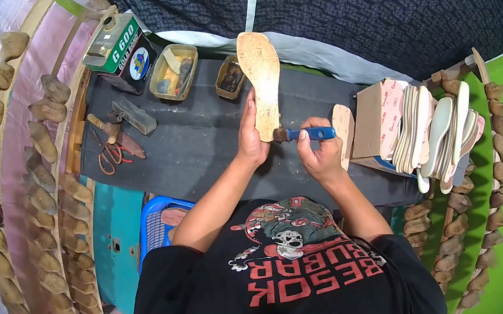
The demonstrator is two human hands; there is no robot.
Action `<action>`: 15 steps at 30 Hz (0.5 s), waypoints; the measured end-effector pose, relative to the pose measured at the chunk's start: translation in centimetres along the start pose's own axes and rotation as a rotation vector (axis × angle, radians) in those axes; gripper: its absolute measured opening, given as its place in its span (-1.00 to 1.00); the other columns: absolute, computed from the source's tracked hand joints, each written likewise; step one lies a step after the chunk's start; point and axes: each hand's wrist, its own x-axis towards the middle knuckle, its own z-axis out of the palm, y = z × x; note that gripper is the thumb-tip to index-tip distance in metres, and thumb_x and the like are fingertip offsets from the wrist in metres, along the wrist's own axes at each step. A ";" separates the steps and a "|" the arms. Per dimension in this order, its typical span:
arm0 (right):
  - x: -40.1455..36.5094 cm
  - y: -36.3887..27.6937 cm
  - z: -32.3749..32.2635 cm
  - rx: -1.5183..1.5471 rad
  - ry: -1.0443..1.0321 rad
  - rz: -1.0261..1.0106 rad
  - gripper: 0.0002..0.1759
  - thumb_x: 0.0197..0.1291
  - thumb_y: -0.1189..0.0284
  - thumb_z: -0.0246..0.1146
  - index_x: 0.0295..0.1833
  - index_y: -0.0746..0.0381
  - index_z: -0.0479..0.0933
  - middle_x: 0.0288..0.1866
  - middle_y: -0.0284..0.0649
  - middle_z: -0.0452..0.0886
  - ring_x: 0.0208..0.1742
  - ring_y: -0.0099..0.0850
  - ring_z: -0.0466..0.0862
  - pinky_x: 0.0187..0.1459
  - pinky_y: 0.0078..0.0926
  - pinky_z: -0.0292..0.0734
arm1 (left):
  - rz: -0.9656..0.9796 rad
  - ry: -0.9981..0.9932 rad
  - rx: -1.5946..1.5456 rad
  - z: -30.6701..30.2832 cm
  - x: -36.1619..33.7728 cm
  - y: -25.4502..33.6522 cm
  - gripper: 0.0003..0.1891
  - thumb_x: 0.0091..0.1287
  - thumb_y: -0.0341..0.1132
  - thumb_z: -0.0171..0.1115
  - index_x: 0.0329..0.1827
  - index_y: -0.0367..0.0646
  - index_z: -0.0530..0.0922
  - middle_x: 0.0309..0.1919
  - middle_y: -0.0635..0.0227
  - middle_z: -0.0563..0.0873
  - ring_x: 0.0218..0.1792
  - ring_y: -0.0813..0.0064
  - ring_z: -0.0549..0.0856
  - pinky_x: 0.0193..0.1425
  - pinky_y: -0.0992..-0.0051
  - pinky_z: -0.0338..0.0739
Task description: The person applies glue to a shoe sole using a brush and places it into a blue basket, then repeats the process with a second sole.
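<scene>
Your left hand [252,140] clamped on the shoe sole [260,71] — right hand [321,153] fisted round the blue-handled brush [310,134], bristles touching the sole's lower end.

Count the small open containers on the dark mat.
2: a yellowish rectangular tray beside the green glue can, and a smaller brown tin next to the tan shoe sole in the left hand. Others may be hidden.

One raised sole [262,84], one brush [306,134], one glue can [118,47], two small tins [174,72], one scissors [110,157], one blue basket [151,227].
</scene>
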 end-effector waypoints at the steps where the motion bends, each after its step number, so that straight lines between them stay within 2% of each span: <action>1: -0.1 0.1 0.0 -0.005 0.007 0.002 -0.82 0.33 0.55 0.34 -0.03 0.36 0.53 -0.25 -0.09 0.69 -0.37 -0.22 0.76 -0.28 -0.33 0.66 | -0.005 0.003 0.000 0.1 -0.1 0.1 -0.41 0.72 0.08 -0.11 0.71 0.08 0.21 0.27 0.46 0.63 0.07 0.55 0.68 0.17 0.40 0.63; 7: 0.4 0.3 -0.1 0.036 0.042 0.081 -0.84 0.34 0.55 0.34 -0.05 0.34 0.53 -0.29 -0.12 0.68 -0.37 -0.25 0.75 -0.27 -0.35 0.65 | 0.006 0.025 -0.039 0.8 -0.2 -0.6 -0.41 0.71 0.09 -0.10 0.70 0.09 0.23 0.25 0.49 0.64 0.01 0.51 0.69 0.09 0.40 0.66; 10: -0.1 -1.1 -0.1 0.045 -0.025 0.041 -0.84 0.34 0.55 0.34 -0.04 0.33 0.52 -0.28 -0.12 0.69 -0.36 -0.24 0.76 -0.27 -0.35 0.65 | -0.039 -0.091 -0.069 -0.1 -0.5 0.0 -0.35 0.72 0.05 -0.09 0.76 0.02 0.09 0.41 0.47 0.55 0.17 0.59 0.62 0.25 0.45 0.56; 13: -0.5 -1.1 0.2 0.065 0.001 0.022 -0.84 0.35 0.55 0.34 -0.04 0.33 0.52 -0.26 -0.12 0.69 -0.35 -0.24 0.76 -0.26 -0.35 0.65 | -0.033 -0.134 -0.103 -0.4 -0.4 0.2 -0.36 0.72 0.03 -0.09 0.76 0.03 0.10 0.41 0.49 0.54 0.19 0.59 0.61 0.28 0.45 0.54; 15: -0.1 -0.7 0.0 0.050 0.030 0.063 -0.84 0.35 0.56 0.34 -0.05 0.34 0.51 -0.24 -0.11 0.70 -0.34 -0.24 0.76 -0.25 -0.36 0.66 | -0.010 -0.090 -0.104 0.1 -0.4 0.0 -0.42 0.72 0.04 -0.11 0.71 0.09 0.20 0.28 0.49 0.60 0.09 0.54 0.64 0.21 0.42 0.58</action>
